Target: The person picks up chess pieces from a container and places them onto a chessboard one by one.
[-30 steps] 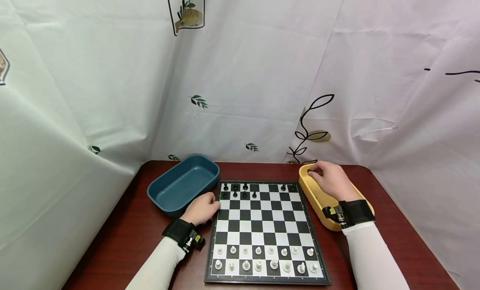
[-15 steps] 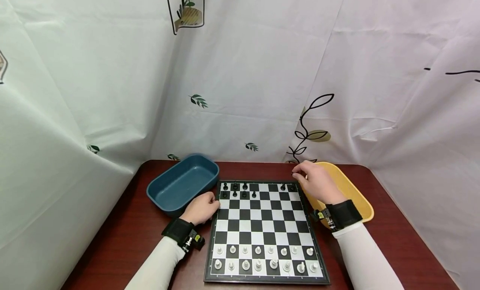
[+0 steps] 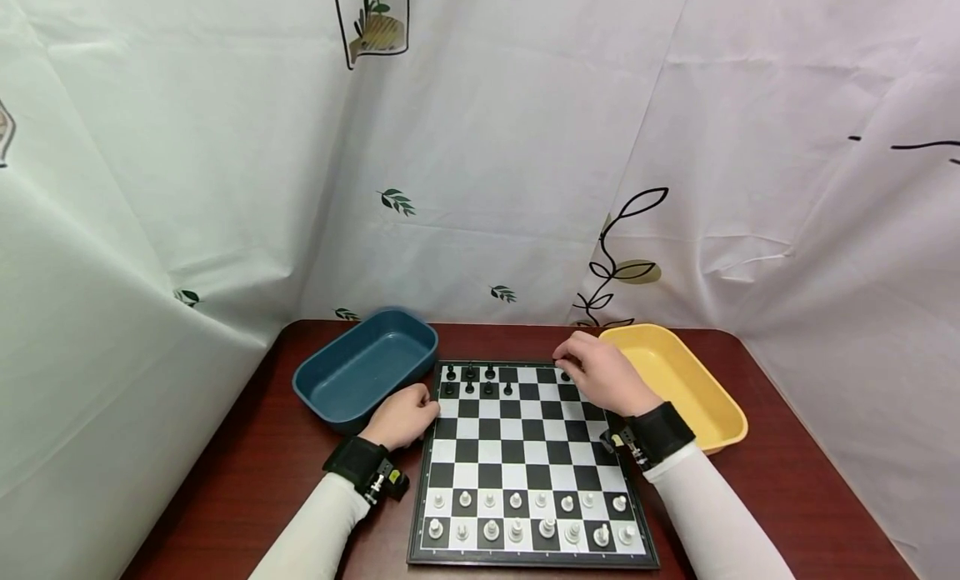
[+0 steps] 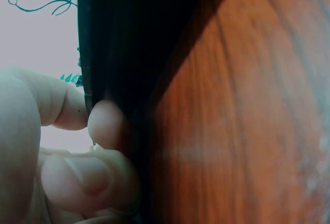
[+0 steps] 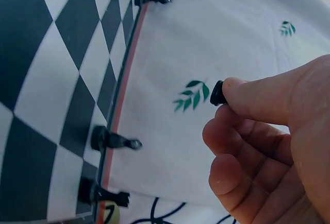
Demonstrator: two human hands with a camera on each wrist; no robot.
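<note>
A chessboard [image 3: 525, 447] lies in the middle of the table. Several white pieces [image 3: 517, 513] fill its two near rows. Several black pieces [image 3: 480, 380] stand at the far left, and two more [image 5: 111, 140] stand by the far edge. My right hand [image 3: 564, 363] hovers over the board's far right squares and pinches a small black piece [image 5: 218, 93] between thumb and fingertips. My left hand [image 3: 427, 409] has curled fingers [image 4: 103, 126] gripping the board's left edge [image 4: 103, 54].
A blue tray [image 3: 330, 392] sits to the far left of the board. To the right of the board is a yellow tray [image 3: 720, 413]. Patterned white curtains close in the back and both sides of the dark wooden table [image 3: 247, 488].
My right hand has come out of the yellow tray and moved left to the board's far right squares, holding a black piece. The left hand has stayed at the board's edge.
</note>
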